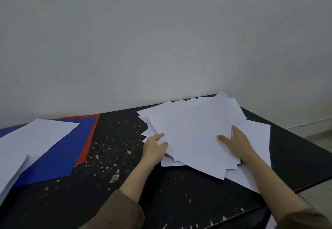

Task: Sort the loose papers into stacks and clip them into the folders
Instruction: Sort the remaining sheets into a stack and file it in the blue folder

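Both hands, left hand (pixel 156 147) and right hand (pixel 237 143), grip the messy pile of papers (pixel 194 131) by its edges, while one sheet (pixel 36 135) lies on the blue folder (pixel 59 158), nothing clipped yet.

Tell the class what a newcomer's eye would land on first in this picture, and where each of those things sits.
The eye goes first to the messy pile of white papers on the right of the black table, gripped at its left edge by the left hand, with the right hand on its right side. Next comes the blue folder at the left, lying over a red folder, with white sheets on top.
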